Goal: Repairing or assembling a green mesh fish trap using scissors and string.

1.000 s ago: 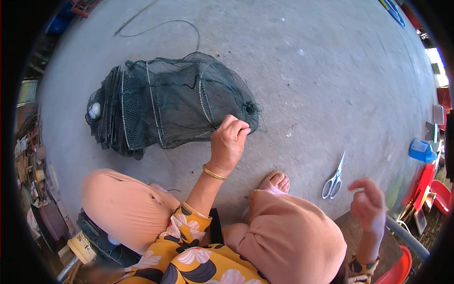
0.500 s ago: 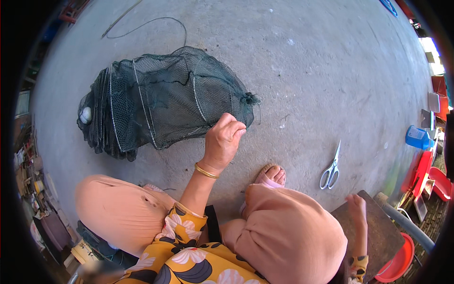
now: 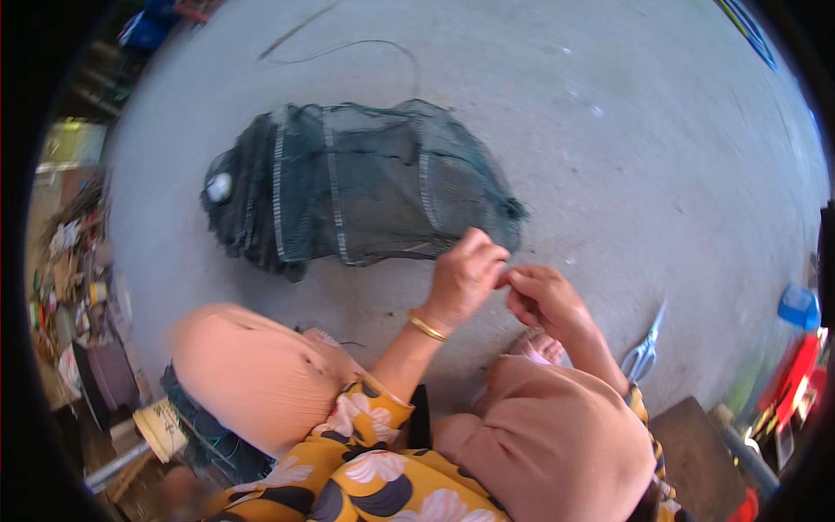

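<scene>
A dark green mesh net trap (image 3: pixel 374 187) with pale hoops lies on the concrete ahead of me, its gathered end pointing right. At its near right edge my left hand (image 3: pixel 465 277), a gold bangle on the wrist, is closed in a pinch. My right hand (image 3: pixel 550 300) is curled beside it, thumb and finger pressed together, the fingertips of both hands almost meeting. Whatever the two pinches hold is too small and blurred to make out. A white rounded thing (image 3: pixel 219 187) shows in the bunched left end of the net.
Scissors (image 3: pixel 644 352) lie on the floor beyond my right forearm. A brown board (image 3: pixel 700 448) is at my lower right, near a blue plastic container (image 3: pixel 798 306) and red items (image 3: pixel 796 370). At my left stand a cream bucket (image 3: pixel 161 429) and mixed clutter. A thin cord (image 3: pixel 374 43) trails behind the net.
My right hand has come from above the brown board on the right to beside my left hand. The left hand stays pinched near the net. The whole view has shifted.
</scene>
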### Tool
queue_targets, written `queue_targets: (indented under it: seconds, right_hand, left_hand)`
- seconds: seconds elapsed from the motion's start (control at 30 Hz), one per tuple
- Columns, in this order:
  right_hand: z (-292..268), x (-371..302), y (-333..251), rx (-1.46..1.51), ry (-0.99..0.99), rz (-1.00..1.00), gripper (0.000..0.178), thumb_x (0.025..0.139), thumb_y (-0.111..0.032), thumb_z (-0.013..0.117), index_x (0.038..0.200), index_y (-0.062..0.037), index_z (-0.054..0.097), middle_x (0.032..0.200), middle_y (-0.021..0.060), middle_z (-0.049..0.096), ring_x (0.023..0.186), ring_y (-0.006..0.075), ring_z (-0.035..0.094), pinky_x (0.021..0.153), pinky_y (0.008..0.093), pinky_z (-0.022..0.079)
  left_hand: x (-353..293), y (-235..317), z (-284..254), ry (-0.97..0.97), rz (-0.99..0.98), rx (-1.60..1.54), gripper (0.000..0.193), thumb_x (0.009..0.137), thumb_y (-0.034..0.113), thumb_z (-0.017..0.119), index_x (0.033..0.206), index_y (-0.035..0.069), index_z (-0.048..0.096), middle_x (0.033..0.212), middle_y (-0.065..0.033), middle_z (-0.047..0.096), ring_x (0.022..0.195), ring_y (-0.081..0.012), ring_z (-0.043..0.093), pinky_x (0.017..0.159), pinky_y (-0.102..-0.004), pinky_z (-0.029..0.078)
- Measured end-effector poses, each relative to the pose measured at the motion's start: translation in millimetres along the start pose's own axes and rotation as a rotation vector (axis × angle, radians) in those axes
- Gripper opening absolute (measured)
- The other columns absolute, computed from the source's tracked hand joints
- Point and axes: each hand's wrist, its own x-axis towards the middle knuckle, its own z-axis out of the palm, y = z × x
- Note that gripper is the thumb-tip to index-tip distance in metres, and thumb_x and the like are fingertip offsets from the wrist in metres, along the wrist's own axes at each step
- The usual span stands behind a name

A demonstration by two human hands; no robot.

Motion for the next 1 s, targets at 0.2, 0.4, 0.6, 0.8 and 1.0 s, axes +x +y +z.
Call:
queue_targets:
  seconds: [0.2, 0.4, 0.6, 0.8, 1.0]
  right_hand:
    - [27, -13, -23, -0.174, 0.124, -0.039, 0.021, 0.091, -0.013, 0.051, 0.097, 0.0013, 0.064, 0.061, -0.0035, 0.047, 0.050, 0.0049, 0.038, 0.044, 0.0232, 0.029]
    - [29, -9, -30, -0.385, 0.253, -0.153, 0.018, 0.088, -0.010, 0.051, 0.083, 0.0014, 0.064, 0.058, -0.0041, 0.046, 0.050, 0.0040, 0.038, 0.044, 0.0230, 0.028]
    - [33, -15, -24, -0.236, 0.308, -0.266, 0.019, 0.086, -0.009, 0.047, 0.080, 0.0012, 0.062, 0.053, -0.0048, 0.042, 0.045, 0.0023, 0.032, 0.041, 0.0222, 0.022]
    - [36, -18, -21, -0.008, 0.358, -0.299, 0.019, 0.088, -0.009, 0.047, 0.081, 0.0020, 0.059, 0.051, -0.0060, 0.039, 0.043, 0.0015, 0.028, 0.040, 0.0213, 0.019]
    - [18, -5, -27, -0.551, 0.501, -0.447, 0.028, 0.098, -0.023, 0.049, 0.105, 0.0016, 0.063, 0.067, 0.0021, 0.053, 0.046, 0.0073, 0.042, 0.042, 0.0253, 0.035]
  left_hand:
    - [-3, 6, -10, 0.031, -0.005, 0.018, 0.017, 0.072, 0.003, 0.072, 0.086, 0.011, 0.068, 0.079, -0.0033, 0.054, 0.066, -0.0202, 0.061, 0.057, -0.0320, 0.050]
    - [-5, 8, -11, 0.071, -0.027, 0.029, 0.014, 0.069, 0.004, 0.073, 0.078, 0.011, 0.064, 0.078, -0.0029, 0.053, 0.064, -0.0199, 0.059, 0.055, -0.0320, 0.048]
    - [-2, 12, -9, 0.090, -0.062, -0.038, 0.011, 0.071, 0.002, 0.067, 0.074, 0.009, 0.059, 0.079, -0.0041, 0.053, 0.065, -0.0220, 0.059, 0.056, -0.0332, 0.047]
    - [0, 14, -6, 0.081, -0.083, -0.079, 0.011, 0.074, 0.003, 0.067, 0.077, 0.007, 0.057, 0.079, -0.0061, 0.054, 0.067, -0.0244, 0.060, 0.058, -0.0344, 0.048]
    - [-6, 2, -11, 0.128, -0.169, 0.005, 0.011, 0.080, 0.004, 0.066, 0.085, 0.004, 0.056, 0.080, -0.0091, 0.056, 0.070, -0.0279, 0.061, 0.060, -0.0354, 0.048]
